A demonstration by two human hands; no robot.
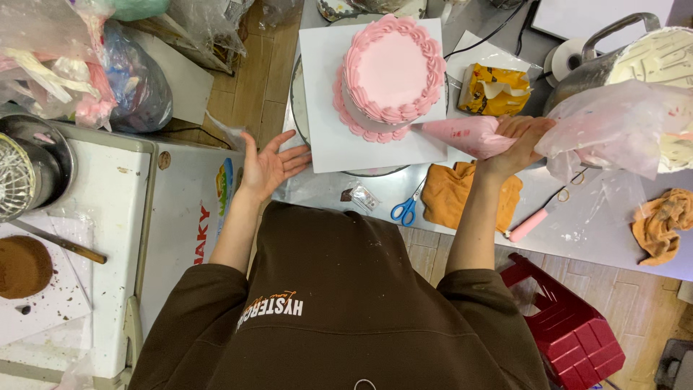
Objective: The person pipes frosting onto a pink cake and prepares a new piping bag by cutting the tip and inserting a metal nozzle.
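the person wears a dark brown sweatshirt of heavy, matte fabric. both sleeves are pushed up to about the elbow, bunched in thick folds, leaving the forearms bare. small pale specks are scattered across the front of the garment. a line of white block lettering with a smaller orange script above it sits on the chest. a thin pale seam line runs across the lower front. the left hand and the right hand are bare: no gloves, rings or watch visible.
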